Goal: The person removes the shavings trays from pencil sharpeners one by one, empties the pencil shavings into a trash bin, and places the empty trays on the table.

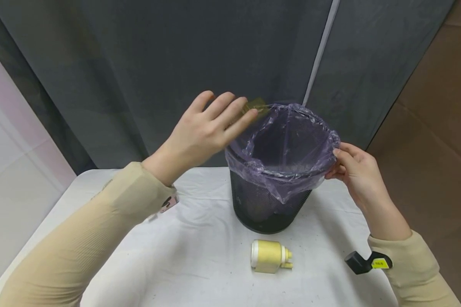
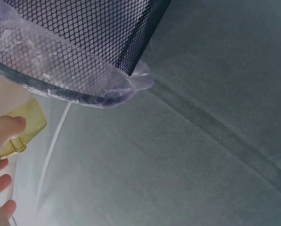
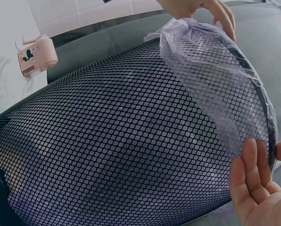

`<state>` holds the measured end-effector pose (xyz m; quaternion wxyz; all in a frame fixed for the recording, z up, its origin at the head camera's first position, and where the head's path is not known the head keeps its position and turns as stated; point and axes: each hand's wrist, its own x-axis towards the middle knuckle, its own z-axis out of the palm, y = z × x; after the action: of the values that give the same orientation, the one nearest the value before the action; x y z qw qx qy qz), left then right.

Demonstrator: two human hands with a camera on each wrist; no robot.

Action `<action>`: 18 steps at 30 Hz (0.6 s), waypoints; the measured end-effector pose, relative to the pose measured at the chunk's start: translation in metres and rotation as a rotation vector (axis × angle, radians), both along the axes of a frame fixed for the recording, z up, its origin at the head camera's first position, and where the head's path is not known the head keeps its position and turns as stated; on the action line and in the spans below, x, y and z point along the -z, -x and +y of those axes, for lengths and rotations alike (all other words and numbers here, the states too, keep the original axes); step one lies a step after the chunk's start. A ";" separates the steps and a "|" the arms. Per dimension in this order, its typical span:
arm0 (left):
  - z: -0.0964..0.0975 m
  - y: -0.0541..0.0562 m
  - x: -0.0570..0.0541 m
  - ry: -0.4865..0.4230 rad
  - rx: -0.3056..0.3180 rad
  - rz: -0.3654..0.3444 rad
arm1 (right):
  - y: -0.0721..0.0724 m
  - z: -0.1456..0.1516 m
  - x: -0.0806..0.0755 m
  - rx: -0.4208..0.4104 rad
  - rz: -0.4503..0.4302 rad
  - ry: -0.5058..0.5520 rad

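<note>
A black mesh waste bin (image 1: 270, 209) stands on the white-covered table, lined with a thin purple plastic bag (image 1: 292, 175) folded over its rim. My left hand (image 1: 209, 128) is above the bin's left side and pinches a see-through yellow plastic piece (image 2: 34, 117) between thumb and fingers. In the head view that yellow piece is partly hidden behind the fingers. My right hand (image 1: 359, 175) holds the bin's rim and the bag's edge on the right, thumb on top. Its fingers (image 3: 251, 162) lie against the outside of the mesh in the right wrist view.
In front of the bin lies a yellow-and-white bottle-like object (image 1: 269, 256) on its side. A small pink object (image 3: 38, 55) with a dark print is to the left, partly behind my left sleeve in the head view. A dark grey curtain (image 1: 199, 47) hangs behind the table.
</note>
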<state>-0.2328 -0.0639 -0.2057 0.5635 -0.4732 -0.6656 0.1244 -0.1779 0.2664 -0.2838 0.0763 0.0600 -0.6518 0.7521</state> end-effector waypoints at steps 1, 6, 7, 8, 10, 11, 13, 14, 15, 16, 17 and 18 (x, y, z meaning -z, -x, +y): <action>-0.001 0.000 0.001 -0.012 0.000 -0.006 | 0.000 0.000 0.000 0.001 0.000 0.001; -0.005 0.001 0.005 -0.098 0.018 -0.056 | 0.000 0.000 0.000 0.002 0.000 0.003; -0.006 0.001 0.005 -0.119 0.023 -0.066 | 0.000 0.000 0.000 0.001 0.000 0.004; -0.007 0.002 0.006 -0.136 0.024 -0.076 | 0.000 0.000 0.000 0.001 -0.001 0.004; -0.009 0.002 0.007 -0.161 0.019 -0.093 | 0.000 0.001 0.000 0.002 -0.003 0.002; -0.010 0.002 0.008 -0.168 0.011 -0.103 | 0.000 0.001 0.000 0.002 -0.003 0.002; -0.012 0.002 0.010 -0.181 -0.004 -0.125 | 0.000 0.001 0.000 0.003 -0.006 -0.001; -0.013 0.002 0.011 -0.188 -0.010 -0.137 | 0.000 0.001 0.001 0.002 -0.007 -0.003; -0.013 0.002 0.012 -0.199 -0.012 -0.148 | 0.000 0.001 0.001 0.001 -0.007 -0.003; -0.013 0.001 0.013 -0.210 -0.014 -0.159 | 0.000 0.002 0.001 0.000 -0.006 -0.002; -0.014 0.001 0.014 -0.224 -0.015 -0.167 | 0.000 0.002 0.001 -0.001 -0.006 0.000; -0.014 0.000 0.015 -0.240 -0.014 -0.176 | 0.000 0.002 0.001 -0.001 -0.005 0.003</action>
<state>-0.2331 -0.0777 -0.2204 0.5546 -0.4069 -0.7258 0.0056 -0.1781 0.2683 -0.2844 0.0743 0.0583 -0.6510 0.7532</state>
